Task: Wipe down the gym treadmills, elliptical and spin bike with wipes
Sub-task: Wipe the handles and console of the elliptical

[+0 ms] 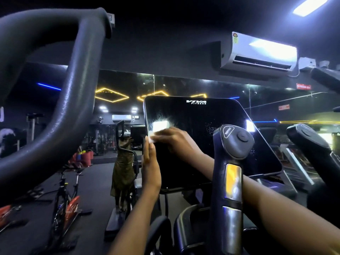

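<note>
Right grip [173, 141] lies with fingers nearly flat, pressing a small white wipe [152, 138] against the left part of the elliptical's glossy black console screen [202, 126], which is marked VIVA FITNESS. Left grip [151, 162] stands upright, its straight fingers laid along the screen's left edge and its fingertips just beside the wipe, with nothing clasped. Damp streaks show on the glass above the wipe. A dark upright handle with silver metal pads [232, 181] crosses in front of the right forearm. A black and red spin bike [64, 199] stands well apart at the left.
</note>
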Demonstrator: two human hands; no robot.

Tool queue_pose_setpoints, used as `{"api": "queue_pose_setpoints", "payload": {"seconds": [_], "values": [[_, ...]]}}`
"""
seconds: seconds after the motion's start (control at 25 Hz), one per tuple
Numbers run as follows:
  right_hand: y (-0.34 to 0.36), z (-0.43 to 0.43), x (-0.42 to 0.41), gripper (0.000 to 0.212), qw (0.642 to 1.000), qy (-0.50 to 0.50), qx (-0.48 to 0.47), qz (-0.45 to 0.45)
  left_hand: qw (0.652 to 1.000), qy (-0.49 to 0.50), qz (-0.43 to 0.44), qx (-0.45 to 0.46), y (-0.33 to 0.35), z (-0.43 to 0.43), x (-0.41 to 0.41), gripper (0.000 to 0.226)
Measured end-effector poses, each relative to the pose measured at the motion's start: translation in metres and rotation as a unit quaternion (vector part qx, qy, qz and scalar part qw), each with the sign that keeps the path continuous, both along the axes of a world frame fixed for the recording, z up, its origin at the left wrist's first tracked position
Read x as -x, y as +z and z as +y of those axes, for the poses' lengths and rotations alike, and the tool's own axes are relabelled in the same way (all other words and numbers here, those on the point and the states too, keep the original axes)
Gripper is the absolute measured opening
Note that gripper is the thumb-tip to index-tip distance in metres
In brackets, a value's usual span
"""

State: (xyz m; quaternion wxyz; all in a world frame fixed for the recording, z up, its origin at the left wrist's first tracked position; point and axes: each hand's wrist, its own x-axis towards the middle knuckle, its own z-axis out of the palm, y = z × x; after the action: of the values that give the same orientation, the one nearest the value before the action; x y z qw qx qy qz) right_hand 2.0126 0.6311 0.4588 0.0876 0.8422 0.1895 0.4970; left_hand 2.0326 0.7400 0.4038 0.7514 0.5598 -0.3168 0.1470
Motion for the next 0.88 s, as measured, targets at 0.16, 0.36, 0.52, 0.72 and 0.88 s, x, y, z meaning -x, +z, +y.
{"api": "queue_pose_setpoints", "payload": {"seconds": [0.16, 0.36, 0.52, 0.72, 0.88], "values": [[-0.046, 0.005, 0.034, 0.030, 0.998, 0.056, 0.010, 0.023, 0.991, -0.105, 0.043, 0.065, -0.003, -0.002, -0.006, 0.067], [-0.080, -0.025, 0.061, 0.030, 0.988, 0.069, 0.024, 0.135, 0.995, -0.082, 0.006, 0.065, -0.002, 0.000, 0.001, 0.051], [-0.064, -0.019, 0.096, 0.028, 0.980, 0.134, -0.022, 0.144, 0.996, -0.074, -0.003, 0.057, -0.005, -0.006, -0.012, 0.051], [0.008, -0.087, 0.025, 0.102, 0.974, 0.053, -0.194, 0.101, 0.998, -0.055, -0.004, 0.042, -0.007, -0.010, -0.019, 0.047], [-0.010, -0.066, 0.017, 0.037, 0.989, -0.068, -0.133, 0.018, 0.998, -0.051, -0.019, 0.036, -0.005, -0.009, -0.015, 0.047]]}}
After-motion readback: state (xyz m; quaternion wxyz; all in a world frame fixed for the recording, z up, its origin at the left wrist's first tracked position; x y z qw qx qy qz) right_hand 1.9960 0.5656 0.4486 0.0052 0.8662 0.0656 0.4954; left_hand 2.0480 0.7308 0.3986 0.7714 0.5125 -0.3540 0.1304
